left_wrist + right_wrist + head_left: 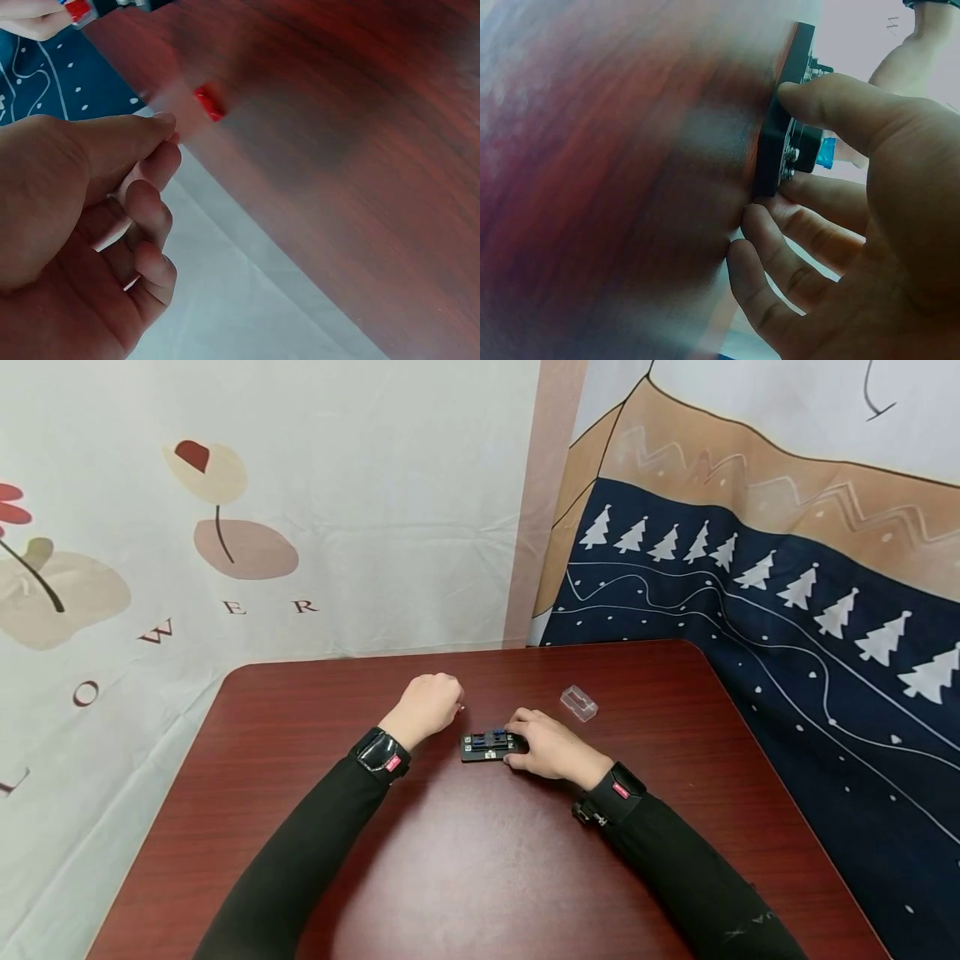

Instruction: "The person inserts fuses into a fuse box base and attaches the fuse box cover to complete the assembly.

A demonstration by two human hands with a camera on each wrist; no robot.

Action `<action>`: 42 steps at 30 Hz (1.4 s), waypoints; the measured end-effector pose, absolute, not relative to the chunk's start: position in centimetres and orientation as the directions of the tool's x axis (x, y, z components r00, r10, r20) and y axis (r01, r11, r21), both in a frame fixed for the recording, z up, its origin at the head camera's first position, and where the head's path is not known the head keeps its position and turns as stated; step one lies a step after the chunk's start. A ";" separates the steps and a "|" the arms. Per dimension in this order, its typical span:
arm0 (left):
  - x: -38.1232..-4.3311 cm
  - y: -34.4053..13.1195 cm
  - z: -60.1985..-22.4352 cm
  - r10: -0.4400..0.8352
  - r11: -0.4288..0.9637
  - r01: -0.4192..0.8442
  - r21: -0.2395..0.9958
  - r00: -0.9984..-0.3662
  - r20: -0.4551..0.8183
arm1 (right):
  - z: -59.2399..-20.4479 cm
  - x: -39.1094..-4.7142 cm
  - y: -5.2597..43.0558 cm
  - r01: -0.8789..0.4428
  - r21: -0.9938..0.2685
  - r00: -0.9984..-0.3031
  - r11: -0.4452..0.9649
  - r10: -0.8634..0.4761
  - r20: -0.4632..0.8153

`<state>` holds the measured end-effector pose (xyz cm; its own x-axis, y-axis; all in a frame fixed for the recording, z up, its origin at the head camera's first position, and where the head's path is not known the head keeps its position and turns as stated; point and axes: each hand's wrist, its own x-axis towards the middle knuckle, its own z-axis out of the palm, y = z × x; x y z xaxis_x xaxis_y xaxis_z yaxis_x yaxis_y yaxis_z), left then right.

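Observation:
On the table lies a black fuse block (pixel 483 747) with blue pieces on top and silver terminals along its edge. My right hand (pixel 551 747) grips its right end, thumb on the near side and a finger on the far side. The right wrist view shows the block's black base (pixel 784 112) edge-on, with screws and a blue piece (pixel 825 152). My left hand (pixel 425 708) is just left of the block, its thumb and index finger pinched together and the others curled. At those tips is a small red piece (pixel 210 103), partly blurred.
A small clear plastic box or cover (pixel 579 702) sits beyond my right hand. The dark red wooden table (pixel 510 877) has its far edge close behind my hands. Printed cloths (pixel 420 568) hang behind and beside the table.

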<state>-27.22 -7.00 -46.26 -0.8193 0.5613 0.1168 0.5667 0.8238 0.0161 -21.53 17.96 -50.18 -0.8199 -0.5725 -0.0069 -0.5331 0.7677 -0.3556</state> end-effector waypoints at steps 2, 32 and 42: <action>-27.2 -7.1 -46.6 0.570 0.817 0.577 0.015 -0.812 0.126 | -50.2 -21.5 18.0 -0.533 -0.356 -0.820 0.767 -0.572 -0.005; -27.3 -7.4 -47.9 0.597 0.801 0.597 -0.042 -0.793 0.123 | -50.2 -21.5 17.9 -0.520 -0.349 -0.825 0.780 -0.565 -0.033; -27.2 -7.3 -47.8 0.621 0.784 0.619 -0.048 -0.780 0.081 | -49.9 -21.5 17.8 -0.516 -0.349 -0.826 0.782 -0.563 -0.040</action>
